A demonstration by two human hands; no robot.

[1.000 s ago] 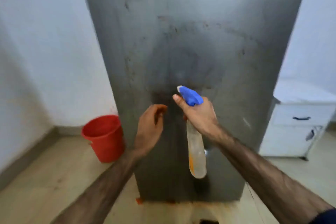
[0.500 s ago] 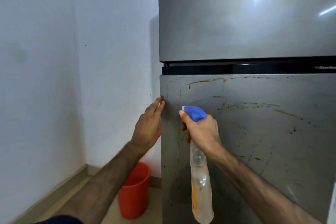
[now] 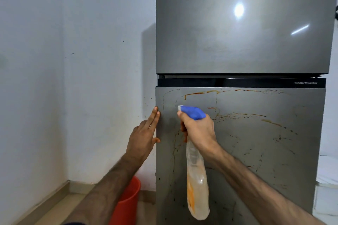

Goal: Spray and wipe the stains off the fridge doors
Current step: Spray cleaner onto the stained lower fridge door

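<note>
right hand (image 3: 198,130) grip clamped on spray bottle (image 3: 197,186) holding orange-tinged liquid; left hand (image 3: 144,138) flat, fingers apart, against fridge door (image 3: 256,151).

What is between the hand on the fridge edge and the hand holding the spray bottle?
In the head view, only a strip of the lower fridge door lies between the left hand and the right hand gripping the spray bottle. Thin dark drip lines mark it.
</note>
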